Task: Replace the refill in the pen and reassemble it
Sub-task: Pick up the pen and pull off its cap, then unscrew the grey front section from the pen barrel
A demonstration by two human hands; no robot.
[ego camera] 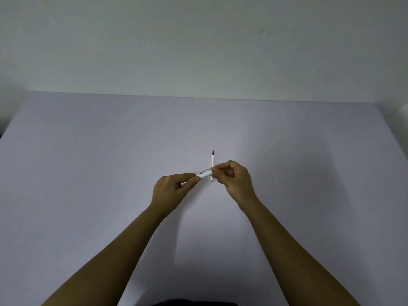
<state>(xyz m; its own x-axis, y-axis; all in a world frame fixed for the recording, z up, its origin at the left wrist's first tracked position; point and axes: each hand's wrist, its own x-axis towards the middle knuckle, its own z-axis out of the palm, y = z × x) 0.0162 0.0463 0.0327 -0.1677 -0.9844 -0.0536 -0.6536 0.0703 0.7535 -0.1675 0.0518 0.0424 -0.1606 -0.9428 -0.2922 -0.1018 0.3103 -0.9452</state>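
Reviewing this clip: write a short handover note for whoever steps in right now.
Left hand: pinching one end of the pen.
Right hand: gripping the other end, pen held above the table.
Refill: lying on the table just behind the hands, dark tip pointing away.
Done: cannot tell whether the pen has been opened.
Left: fit the refill and close the pen.

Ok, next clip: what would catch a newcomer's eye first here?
The two bare hands meeting at mid-table: the left hand and right hand each pinch one end of a white pen held slantwise above the table. Just behind them a thin white refill with a dark tip lies on the surface, pointing away from the person.
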